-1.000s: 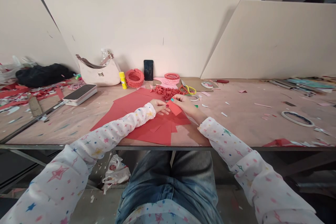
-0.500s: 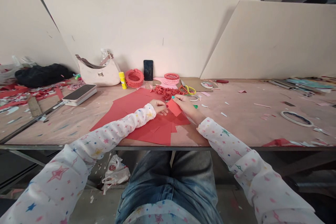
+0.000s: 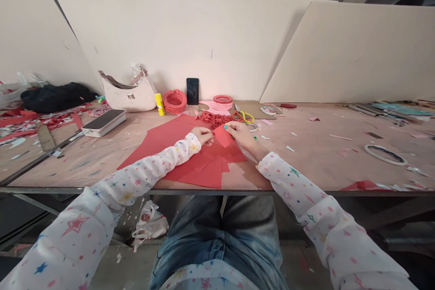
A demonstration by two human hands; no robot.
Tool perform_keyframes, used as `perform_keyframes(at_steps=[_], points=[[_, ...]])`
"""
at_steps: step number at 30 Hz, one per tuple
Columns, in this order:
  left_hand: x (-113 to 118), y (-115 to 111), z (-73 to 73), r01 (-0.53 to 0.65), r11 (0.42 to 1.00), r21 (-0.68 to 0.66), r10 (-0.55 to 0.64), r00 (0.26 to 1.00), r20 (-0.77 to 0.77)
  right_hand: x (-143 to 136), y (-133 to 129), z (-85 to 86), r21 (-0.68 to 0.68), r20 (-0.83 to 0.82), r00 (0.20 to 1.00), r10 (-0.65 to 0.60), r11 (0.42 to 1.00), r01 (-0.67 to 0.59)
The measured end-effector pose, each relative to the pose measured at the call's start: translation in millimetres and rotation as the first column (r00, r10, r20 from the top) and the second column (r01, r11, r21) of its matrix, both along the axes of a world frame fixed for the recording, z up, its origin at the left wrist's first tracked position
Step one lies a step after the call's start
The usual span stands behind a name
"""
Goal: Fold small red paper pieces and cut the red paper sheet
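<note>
My left hand [image 3: 202,135] and my right hand [image 3: 242,134] meet over the table and both pinch a small red paper piece [image 3: 223,136] between their fingertips, just above a spread of large red paper sheets [image 3: 190,152]. A pile of small folded red paper pieces [image 3: 215,119] lies right behind the hands. Scissors with red and yellow handles [image 3: 243,115] rest beside that pile, close to my right hand.
At the back stand a cream handbag [image 3: 128,93], a yellow glue stick [image 3: 158,103], a red paper ring [image 3: 174,100], a black phone [image 3: 192,90] and a flatter red ring [image 3: 222,99]. A white box [image 3: 103,122] lies left. A tape roll [image 3: 384,153] sits right. Scraps litter the table [image 3: 312,163].
Both hands have lifted the small red piece slightly and shifted it a little toward the back; the left fingers have curled in closer on it.
</note>
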State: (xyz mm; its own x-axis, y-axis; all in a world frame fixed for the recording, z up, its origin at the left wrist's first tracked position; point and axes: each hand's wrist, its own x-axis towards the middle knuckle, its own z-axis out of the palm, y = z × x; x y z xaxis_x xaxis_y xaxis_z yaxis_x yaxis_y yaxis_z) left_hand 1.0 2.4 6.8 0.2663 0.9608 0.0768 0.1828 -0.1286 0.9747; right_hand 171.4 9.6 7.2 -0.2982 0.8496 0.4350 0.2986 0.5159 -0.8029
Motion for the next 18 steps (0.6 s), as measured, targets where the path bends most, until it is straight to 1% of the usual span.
perform_keyframes(at_steps=[6, 12, 18], points=[[1, 1, -1.5, -0.008, 1.0, 0.009, 0.008, 1.0, 0.025, -3, 1, -1.2, 0.017, 0.008, 1.0, -0.02, 1.0, 0.02], [-3, 7, -3.2, -0.041, 0.999, -0.002, 0.041, 0.999, 0.03, 1, 4, -1.9, 0.011, 0.068, 0.998, 0.003, 1.0, -0.004], [-5, 17, -9.0, -0.066, 0.998, -0.004, 0.066, 0.997, -0.039, 0, 6, -2.7, 0.035, 0.141, 0.99, -0.02, 0.999, 0.016]])
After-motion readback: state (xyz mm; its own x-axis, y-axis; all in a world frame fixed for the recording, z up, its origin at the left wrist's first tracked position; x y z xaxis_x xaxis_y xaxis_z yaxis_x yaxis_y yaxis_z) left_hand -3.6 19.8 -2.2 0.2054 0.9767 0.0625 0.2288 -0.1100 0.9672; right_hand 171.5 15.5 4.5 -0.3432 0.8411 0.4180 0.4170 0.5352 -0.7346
